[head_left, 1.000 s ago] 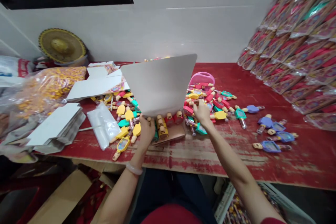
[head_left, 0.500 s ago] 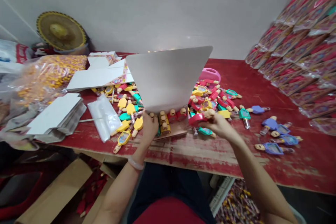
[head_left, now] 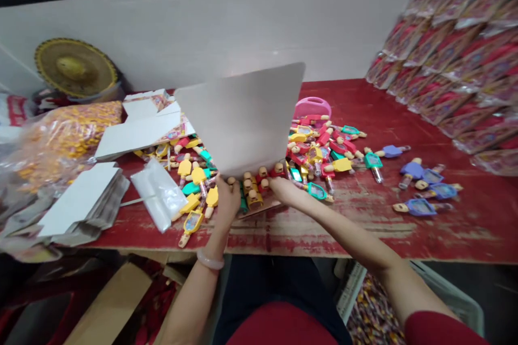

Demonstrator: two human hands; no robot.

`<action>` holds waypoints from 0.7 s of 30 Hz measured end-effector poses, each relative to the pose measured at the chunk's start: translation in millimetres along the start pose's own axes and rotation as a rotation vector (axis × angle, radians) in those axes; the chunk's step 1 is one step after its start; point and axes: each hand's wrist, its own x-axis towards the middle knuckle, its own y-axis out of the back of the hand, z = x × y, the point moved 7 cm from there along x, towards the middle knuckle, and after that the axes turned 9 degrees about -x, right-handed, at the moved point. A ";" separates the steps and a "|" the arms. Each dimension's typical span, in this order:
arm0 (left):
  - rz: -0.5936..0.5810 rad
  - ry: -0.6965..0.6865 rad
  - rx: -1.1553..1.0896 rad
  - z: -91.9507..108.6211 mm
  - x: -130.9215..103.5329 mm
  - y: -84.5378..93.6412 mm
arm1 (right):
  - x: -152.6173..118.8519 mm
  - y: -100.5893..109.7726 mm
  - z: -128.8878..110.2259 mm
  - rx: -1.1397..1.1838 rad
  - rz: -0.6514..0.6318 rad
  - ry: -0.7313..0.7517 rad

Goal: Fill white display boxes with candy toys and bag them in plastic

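Observation:
A display box with a tall white lid (head_left: 243, 124) raised at the back stands at the table's front. Inside are several small toys with tan, face-like tops: yellow toys (head_left: 254, 199), a green toy (head_left: 243, 202) at the left and red toys (head_left: 278, 169) at the right. My left hand (head_left: 229, 198) is closed around the box's left side, beside the green toy. Reaching into the box's right front, my right hand (head_left: 284, 190) is closed on a red toy (head_left: 264, 186); its fingertips are partly hidden. Loose toys (head_left: 315, 155) lie heaped right of the box.
Yellow and green toys (head_left: 198, 175) lie left of the box, near clear plastic bags (head_left: 158, 194) and stacked white cards (head_left: 83, 194). Purple toys (head_left: 421, 207) and a wall of packed bags (head_left: 449, 64) are at right. A pink basket (head_left: 313, 107) stands behind the heap.
My right hand has moved left with the red toy, from outside the box's right side to inside it. My left hand stays at the box's left side. The view has shifted slightly.

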 end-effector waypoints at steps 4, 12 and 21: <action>0.017 0.010 -0.018 -4.8 2.1 1.2 | -24.1 -10.7 61.7 -0.007 0.038 -0.326; 0.028 0.024 0.000 -3.9 2.5 0.3 | -69.4 -57.7 218.3 0.034 -0.064 -0.806; 0.007 0.006 -0.023 -1.3 2.9 -1.0 | -76.9 -75.5 225.9 0.068 -0.009 -0.828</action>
